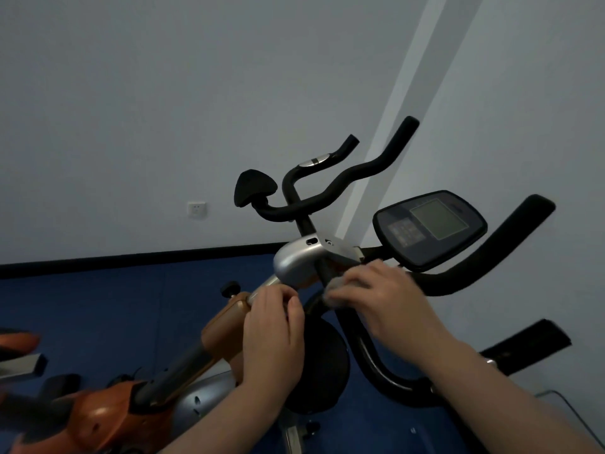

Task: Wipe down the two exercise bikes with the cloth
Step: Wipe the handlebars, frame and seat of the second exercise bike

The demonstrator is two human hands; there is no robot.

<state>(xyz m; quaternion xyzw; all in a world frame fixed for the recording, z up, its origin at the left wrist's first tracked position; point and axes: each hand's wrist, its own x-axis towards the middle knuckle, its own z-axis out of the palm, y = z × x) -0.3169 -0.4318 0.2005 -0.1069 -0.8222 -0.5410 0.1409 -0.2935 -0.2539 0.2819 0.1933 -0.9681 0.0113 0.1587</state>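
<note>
Beyond both hands stood the nearer exercise bike (296,262), its orange-and-silver frame running down past the left wrist, with black handlebars (465,273) sweeping out past the right hand and a dark console (429,229) just above that hand. A second set of handlebars (330,188), apparently the other bike's, rose farther off above the hands, against the pale wall (163,109). Blue floor (114,306) lay beneath. The left hand (273,326) was curled around the silver stem below the housing, steadying it. The right hand (383,299) gripped the grey cloth (340,290), bunched under its fingers and pressed against the black post beside the housing. The picture was blurred there, which suggested rubbing. To do this step well, I judged the cloth should wrap the post and travel its whole round, keeping firm pressure while the left hand braced, then move on to the console and grips
</note>
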